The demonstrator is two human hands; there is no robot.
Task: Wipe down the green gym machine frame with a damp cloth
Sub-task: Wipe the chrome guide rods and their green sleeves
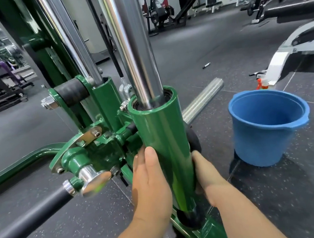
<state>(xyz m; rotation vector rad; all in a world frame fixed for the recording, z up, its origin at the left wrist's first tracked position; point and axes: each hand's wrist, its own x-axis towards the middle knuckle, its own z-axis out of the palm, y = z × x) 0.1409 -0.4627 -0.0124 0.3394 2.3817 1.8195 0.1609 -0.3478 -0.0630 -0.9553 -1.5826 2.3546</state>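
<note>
The green gym machine frame (104,143) fills the centre, with a glossy green upright sleeve (161,135) around a chrome guide rod (133,53). My left hand (149,187) grips the sleeve's left side, thumb lying up its front and fingers hidden behind it. My right hand (208,177) is on the sleeve's right side, holding a dark cloth (193,141) against the tube. The cloth wraps round the back of the sleeve and is mostly hidden.
A blue plastic bucket (265,126) stands on the dark rubber floor to the right. Behind it are a spray bottle (261,84) and a white machine base (280,63). A knurled chrome bar (202,100) sticks out behind the sleeve. A black padded handle (27,219) crosses lower left. A marker (206,65) lies on the floor.
</note>
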